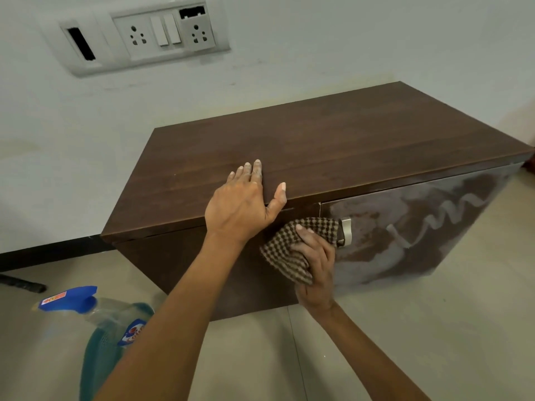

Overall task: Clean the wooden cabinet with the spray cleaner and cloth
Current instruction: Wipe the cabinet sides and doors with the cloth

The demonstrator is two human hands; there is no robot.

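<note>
A person's right hand (314,263) presses a bunched checked cloth (292,250) against the cabinet (333,140) front, fingers closed on the fabric just beside the metal handle (346,231). The left hand (246,202) lies open and flat on the cabinet's top near its front edge, gripping nothing, apparently to brace. To the right of the cloth, the door (419,227) carries pale, streaky film, with a wavy line drawn through it; the panel left of the handle looks dark and clear. The spray bottle (95,319) lies on the floor (405,328) at lower left, well apart from both hands.

The cloth could snag on the handle as it passes, and the film may dry into streaks if it is left. The bottle is blurred, partly hidden behind the left forearm, its label only partly legible. The cabinet's right end runs out of view.
</note>
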